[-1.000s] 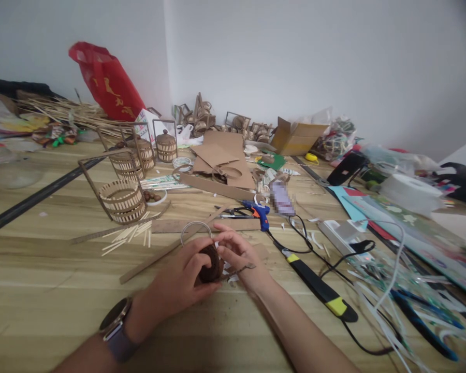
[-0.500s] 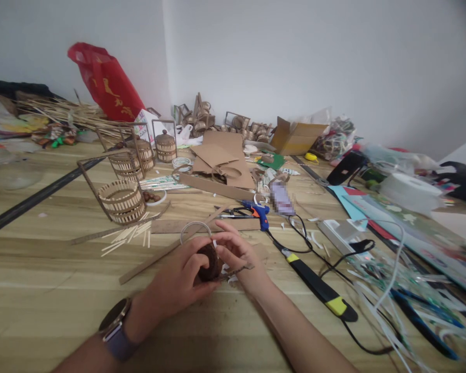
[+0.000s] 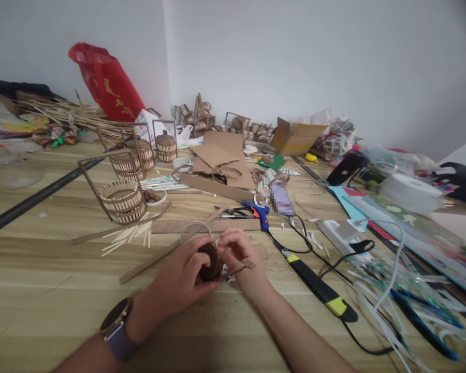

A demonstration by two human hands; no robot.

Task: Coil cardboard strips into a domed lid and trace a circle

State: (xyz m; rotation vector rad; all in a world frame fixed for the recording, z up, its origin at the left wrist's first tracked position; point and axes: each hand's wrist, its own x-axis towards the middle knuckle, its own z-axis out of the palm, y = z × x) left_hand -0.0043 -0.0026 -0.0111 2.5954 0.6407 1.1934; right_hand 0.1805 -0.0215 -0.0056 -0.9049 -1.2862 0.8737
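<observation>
My left hand (image 3: 186,272) is closed around a small round dark brown piece (image 3: 213,263), its thumb and fingers pressed on the sides. The piece looks like a rolled cardboard ring or lid. Against its right side, my right hand (image 3: 241,256) has its fingers curled into a pinch by a small white bit (image 3: 217,242). A thin brown strip (image 3: 238,270) juts out under the right fingers. Just beyond the hands lie a pale hoop (image 3: 196,224) and a long brown cardboard strip (image 3: 151,263).
A slatted basket with a tall handle (image 3: 122,202) stands at left beside loose sticks (image 3: 130,233). Ahead lie a blue glue gun (image 3: 259,211) and cardboard sheets (image 3: 221,155). A black-and-yellow tool (image 3: 318,285), a power strip (image 3: 344,238) and cables spread at right.
My right fingers have curled in from a more stretched pose and drawn slightly away from the brown piece's top. The left hand holds almost still.
</observation>
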